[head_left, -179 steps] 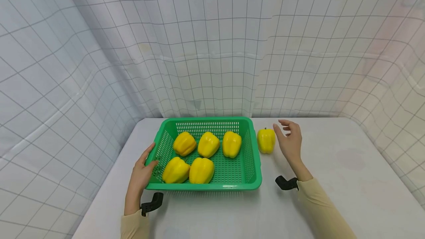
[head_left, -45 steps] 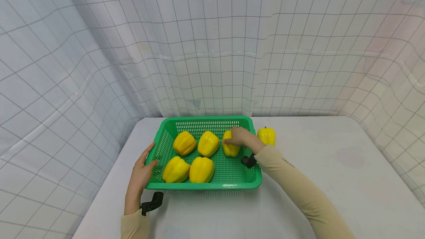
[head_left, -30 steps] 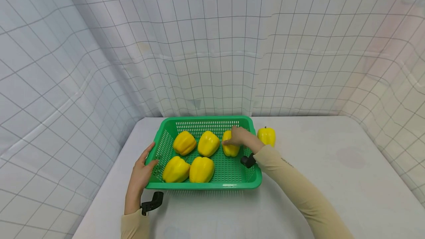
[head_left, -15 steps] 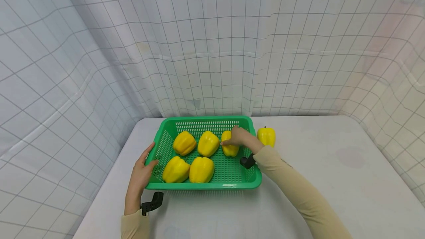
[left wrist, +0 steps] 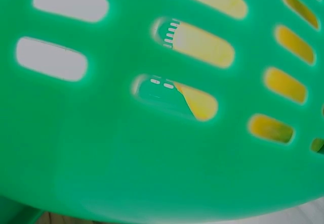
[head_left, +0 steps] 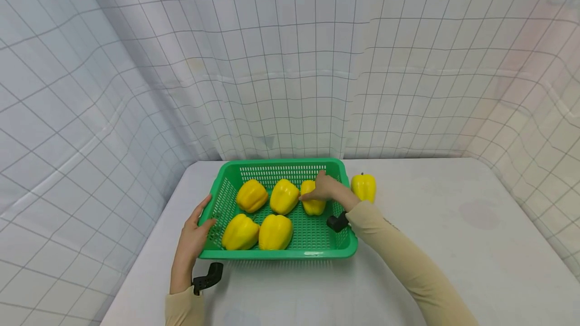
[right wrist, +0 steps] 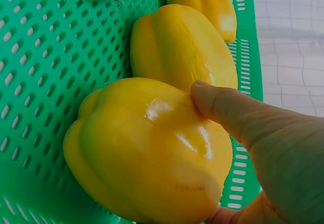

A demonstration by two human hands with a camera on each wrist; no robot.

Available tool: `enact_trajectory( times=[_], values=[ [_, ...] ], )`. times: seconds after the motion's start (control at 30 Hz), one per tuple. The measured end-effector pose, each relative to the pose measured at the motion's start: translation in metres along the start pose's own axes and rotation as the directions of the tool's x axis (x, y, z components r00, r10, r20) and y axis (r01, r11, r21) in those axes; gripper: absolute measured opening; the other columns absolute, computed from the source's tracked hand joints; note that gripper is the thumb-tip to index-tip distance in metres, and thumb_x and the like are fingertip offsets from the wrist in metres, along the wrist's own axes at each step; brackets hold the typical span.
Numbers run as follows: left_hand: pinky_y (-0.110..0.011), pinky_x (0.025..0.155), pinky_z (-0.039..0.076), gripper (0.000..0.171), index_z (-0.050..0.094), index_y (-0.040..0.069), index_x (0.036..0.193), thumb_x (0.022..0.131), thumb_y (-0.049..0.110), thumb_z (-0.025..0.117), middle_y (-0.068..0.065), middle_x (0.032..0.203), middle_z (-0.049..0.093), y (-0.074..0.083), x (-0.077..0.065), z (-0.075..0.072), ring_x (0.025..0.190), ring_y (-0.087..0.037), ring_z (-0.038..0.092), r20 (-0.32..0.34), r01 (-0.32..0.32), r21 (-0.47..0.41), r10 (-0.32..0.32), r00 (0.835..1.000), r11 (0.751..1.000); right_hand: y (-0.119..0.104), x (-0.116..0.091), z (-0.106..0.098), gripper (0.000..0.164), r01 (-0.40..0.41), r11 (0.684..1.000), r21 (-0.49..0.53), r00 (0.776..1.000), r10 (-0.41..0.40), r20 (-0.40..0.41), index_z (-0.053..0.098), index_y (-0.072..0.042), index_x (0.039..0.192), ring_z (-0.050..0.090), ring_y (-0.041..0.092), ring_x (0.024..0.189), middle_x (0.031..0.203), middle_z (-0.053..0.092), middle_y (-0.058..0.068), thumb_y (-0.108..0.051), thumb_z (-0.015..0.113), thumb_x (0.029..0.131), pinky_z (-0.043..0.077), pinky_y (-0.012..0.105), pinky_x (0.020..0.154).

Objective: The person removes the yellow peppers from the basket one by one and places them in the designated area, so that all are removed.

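Note:
A green plastic basket [head_left: 281, 254] holds several yellow bell peppers. My left hand [head_left: 192, 238] grips its left rim, thumb on the inner side and fingers along the outside. In the left wrist view the basket wall [left wrist: 111, 148] fills the picture and hides that hand. At the basket's back right, my right hand [head_left: 323, 188] holds a yellow bell pepper [right wrist: 142, 148] between thumb and fingers. Its thumb lies against the pepper's side in the right wrist view; the fingers are mostly hidden. A neighbouring bell pepper [head_left: 284, 196] sits just left of the held one.
One more bell pepper [head_left: 364, 187] stands on the white table [head_left: 453, 235], close outside the basket's right wall. Two peppers [head_left: 275, 233] lie in the basket's front left part. A white gridded curtain [head_left: 281, 89] rises behind and at both sides.
From beside the lone pepper outside, my right hand has come left into the basket and taken hold of the right-hand pepper. That pepper has shifted slightly left. My left hand stays put.

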State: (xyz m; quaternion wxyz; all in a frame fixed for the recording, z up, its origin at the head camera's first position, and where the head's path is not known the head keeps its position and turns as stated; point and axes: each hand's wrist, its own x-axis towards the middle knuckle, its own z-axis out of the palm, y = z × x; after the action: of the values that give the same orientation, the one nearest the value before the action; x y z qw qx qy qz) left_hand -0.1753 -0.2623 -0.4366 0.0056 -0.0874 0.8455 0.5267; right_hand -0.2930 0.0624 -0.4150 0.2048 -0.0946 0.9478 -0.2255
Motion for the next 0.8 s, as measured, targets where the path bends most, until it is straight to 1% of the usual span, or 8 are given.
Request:
enact_trajectory(
  times=[0.1, 0.27, 0.33, 0.47, 0.57, 0.73, 0.8],
  values=[
    [-0.044, 0.083, 0.035, 0.061, 0.023, 0.032, 0.152, 0.099, 0.013, 0.045, -0.014, 0.154, 0.02, 0.0, -0.0003, 0.0003, 0.116, -0.035, 0.039, 0.003, 0.003, -0.004, -0.003, 1.0, 1.0, 0.0012, -0.0006, 0.0001, 0.108, 0.017, 1.0, 0.021, 1.0, -0.017, 0.002, 0.005, 0.015, 0.145, 0.055, 0.032, 0.109, 0.126, 0.052, 0.029, -0.049, 0.067, 0.084, 0.043, 0.042, 0.091],
    [-0.049, 0.089, 0.031, 0.061, 0.023, 0.032, 0.152, 0.099, 0.013, 0.045, -0.011, 0.155, 0.016, 0.0004, -0.0008, 0.0006, 0.122, -0.035, 0.034, 0.004, -0.001, 0.0, 0.001, 1.0, 1.0, 0.0033, -0.0003, 0.0018, 0.108, 0.031, 0.999, 0.038, 0.999, -0.03, -0.015, 0.007, 0.015, 0.144, 0.055, 0.031, 0.108, 0.126, 0.051, 0.029, -0.049, 0.068, 0.082, 0.043, 0.043, 0.091],
    [-0.05, 0.09, 0.03, 0.061, 0.023, 0.032, 0.152, 0.099, 0.013, 0.045, -0.011, 0.156, 0.016, 0.0006, -0.0009, 0.0005, 0.124, -0.035, 0.033, 0.004, -0.004, 0.004, 0.004, 1.0, 1.0, 0.0035, -0.0003, 0.0025, 0.108, 0.03, 0.999, 0.039, 0.999, -0.029, -0.026, 0.008, 0.015, 0.144, 0.052, 0.034, 0.112, 0.13, 0.047, 0.031, -0.05, 0.068, 0.082, 0.042, 0.044, 0.093],
    [-0.051, 0.092, 0.03, 0.061, 0.023, 0.031, 0.152, 0.099, 0.013, 0.045, -0.011, 0.156, 0.015, 0.0009, -0.0012, 0.0, 0.126, -0.036, 0.031, 0.005, -0.01, 0.005, 0.01, 1.0, 1.0, 0.0025, -0.0018, 0.0021, 0.107, 0.031, 0.998, 0.056, 0.998, -0.028, -0.047, 0.009, 0.015, 0.145, 0.042, 0.04, 0.124, 0.14, 0.033, 0.035, -0.051, 0.067, 0.082, 0.037, 0.047, 0.097],
    [-0.052, 0.093, 0.029, 0.061, 0.023, 0.031, 0.152, 0.099, 0.013, 0.045, -0.011, 0.156, 0.015, 0.001, -0.0011, -0.0003, 0.128, -0.036, 0.03, 0.006, -0.013, 0.004, 0.013, 1.0, 1.0, 0.0022, -0.0034, 0.0014, 0.106, 0.042, 0.996, 0.078, 0.997, -0.038, -0.061, 0.01, 0.014, 0.145, 0.038, 0.041, 0.126, 0.142, 0.027, 0.036, -0.05, 0.067, 0.082, 0.036, 0.049, 0.098],
    [-0.051, 0.091, 0.03, 0.061, 0.023, 0.031, 0.152, 0.099, 0.013, 0.045, -0.012, 0.155, 0.016, 0.0005, -0.0006, -0.0002, 0.125, -0.036, 0.032, 0.004, -0.01, 0.002, 0.01, 1.0, 1.0, 0.0031, -0.0053, 0.0019, 0.107, 0.059, 0.992, 0.115, 0.995, -0.05, -0.081, 0.009, 0.011, 0.147, 0.03, 0.042, 0.131, 0.145, 0.021, 0.036, -0.05, 0.067, 0.082, 0.032, 0.052, 0.1],
    [-0.051, 0.091, 0.03, 0.061, 0.023, 0.031, 0.152, 0.099, 0.013, 0.045, -0.012, 0.155, 0.016, 0.0005, -0.0005, -0.0002, 0.125, -0.036, 0.032, 0.004, -0.009, 0.002, 0.009, 1.0, 1.0, 0.0032, -0.0063, 0.002, 0.103, 0.068, 0.99, 0.126, 0.994, -0.056, -0.098, 0.014, 0.009, 0.147, 0.033, 0.042, 0.129, 0.144, 0.025, 0.035, -0.05, 0.068, 0.081, 0.034, 0.051, 0.098]
  ],
)
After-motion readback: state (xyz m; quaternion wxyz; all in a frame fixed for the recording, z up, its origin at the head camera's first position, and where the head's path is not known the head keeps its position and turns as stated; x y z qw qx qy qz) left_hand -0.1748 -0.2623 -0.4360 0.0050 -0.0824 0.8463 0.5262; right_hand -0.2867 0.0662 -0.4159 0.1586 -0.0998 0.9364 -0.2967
